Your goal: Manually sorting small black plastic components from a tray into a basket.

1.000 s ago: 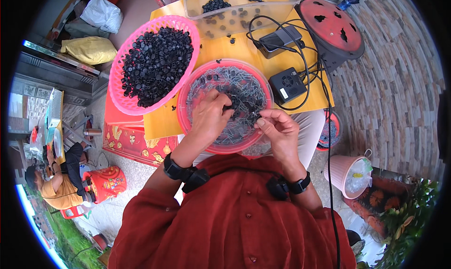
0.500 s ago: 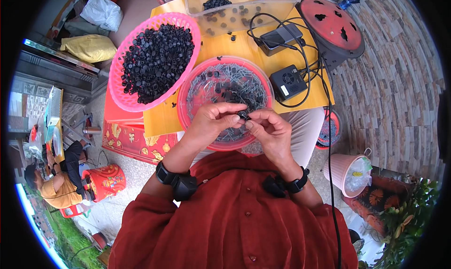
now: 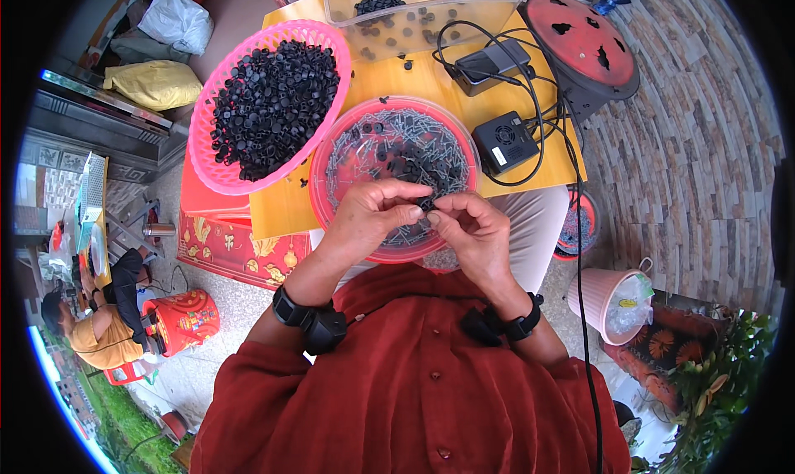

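Observation:
My left hand [image 3: 369, 216] and my right hand [image 3: 475, 230] meet over the near part of a red basin [image 3: 323, 194]. A small black plastic piece [image 3: 426, 202] is pinched between their fingertips; the fingers partly hide it. Many grey nails [image 3: 435, 143] lie in the basin, with a heap of small black parts [image 3: 407, 164] among them. To the left, a pink lattice basket [image 3: 199, 147] is full of round black plastic caps [image 3: 277, 101].
A clear plastic box [image 3: 472, 23] with black pieces stands at the wooden board's [image 3: 286, 209] far edge. Two black devices [image 3: 505, 143] with looped cables sit on the right. A red-topped stool [image 3: 571, 39] is beyond them. At far left, another person [image 3: 103, 333] sits.
My hands stay together over the basin, and the right fingers have shifted slightly on the small black piece. The whole view has moved a little.

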A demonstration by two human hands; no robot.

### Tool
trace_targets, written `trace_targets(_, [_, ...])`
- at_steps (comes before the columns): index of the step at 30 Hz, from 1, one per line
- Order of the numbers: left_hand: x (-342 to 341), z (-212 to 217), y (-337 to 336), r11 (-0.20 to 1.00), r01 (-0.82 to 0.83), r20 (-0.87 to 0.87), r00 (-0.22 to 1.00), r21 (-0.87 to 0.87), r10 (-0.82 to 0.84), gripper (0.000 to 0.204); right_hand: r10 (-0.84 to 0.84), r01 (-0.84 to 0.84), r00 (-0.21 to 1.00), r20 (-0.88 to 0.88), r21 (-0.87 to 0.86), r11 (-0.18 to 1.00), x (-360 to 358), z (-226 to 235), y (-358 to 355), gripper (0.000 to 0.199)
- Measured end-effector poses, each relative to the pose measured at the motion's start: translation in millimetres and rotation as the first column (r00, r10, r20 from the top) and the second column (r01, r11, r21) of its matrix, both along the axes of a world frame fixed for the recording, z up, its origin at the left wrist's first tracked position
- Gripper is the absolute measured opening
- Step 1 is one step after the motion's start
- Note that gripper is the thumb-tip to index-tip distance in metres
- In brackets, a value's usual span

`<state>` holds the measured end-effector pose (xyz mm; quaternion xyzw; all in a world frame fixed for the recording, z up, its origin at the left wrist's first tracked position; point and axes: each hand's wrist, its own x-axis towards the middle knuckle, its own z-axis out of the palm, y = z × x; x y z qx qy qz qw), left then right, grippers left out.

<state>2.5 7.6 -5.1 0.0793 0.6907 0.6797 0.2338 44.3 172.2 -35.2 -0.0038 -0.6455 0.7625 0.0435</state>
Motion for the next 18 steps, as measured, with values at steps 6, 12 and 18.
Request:
trace_targets(6, [2,0,1,0.999,0.001,-0.059,0.998,-0.036,-0.003,0.025,0.018,-0.019,0.999,0.039,0.017,1.000,0,5,2,0.011])
trace_targets(12, [3,-1,0,0.996,-0.005,-0.133,0.991,-0.091,-0.007,0.026,0.033,-0.024,0.993,0.110,-0.082,0.996,-2,7,2,0.010])
trace_targets(18, [5,-7,1,0.999,-0.010,-0.112,0.994,0.032,0.014,0.030,0.068,-0.007,0.962,0.265,-0.222,0.975,-4,14,0,0.010])
